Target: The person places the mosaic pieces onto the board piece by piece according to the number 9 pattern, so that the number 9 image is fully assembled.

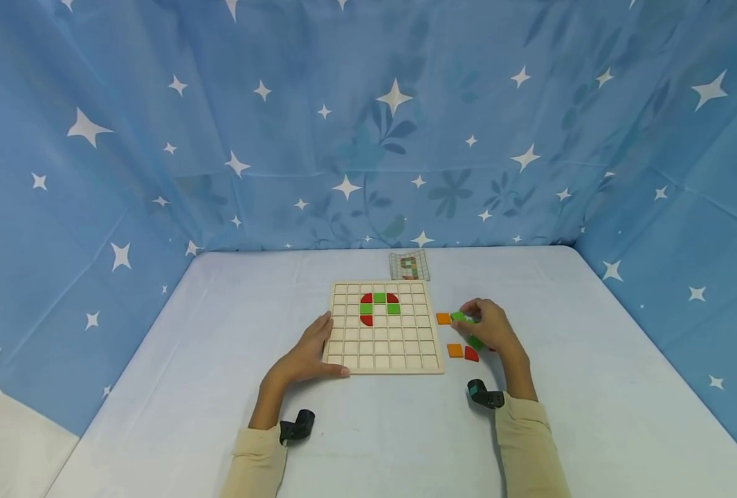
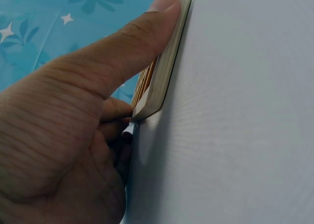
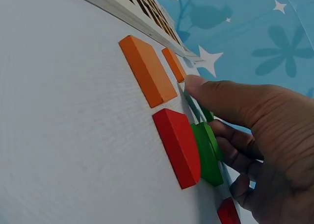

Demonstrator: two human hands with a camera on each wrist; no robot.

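Observation:
A pale wooden grid board (image 1: 380, 346) lies flat on the white table, with several red and green tiles set in its upper middle cells. My left hand (image 1: 306, 356) rests at the board's near left corner, thumb along the front edge and fingers against the left side. To the right of the board, my right hand (image 1: 491, 326) pinches a green tile (image 1: 458, 316) between thumb and fingers; the hand partly hides it. Below that hand lie more green tiles (image 3: 208, 155), a red quarter-round tile (image 3: 179, 148) and an orange square tile (image 3: 148, 72).
Behind the board lies a small card (image 1: 399, 270) printed with a coloured grid pattern. Another orange tile (image 1: 443, 319) sits close to the board's right edge. A second red piece (image 3: 229, 211) shows beneath the right hand. Blue star-patterned curtain (image 1: 368, 138) encloses the table's back and sides.

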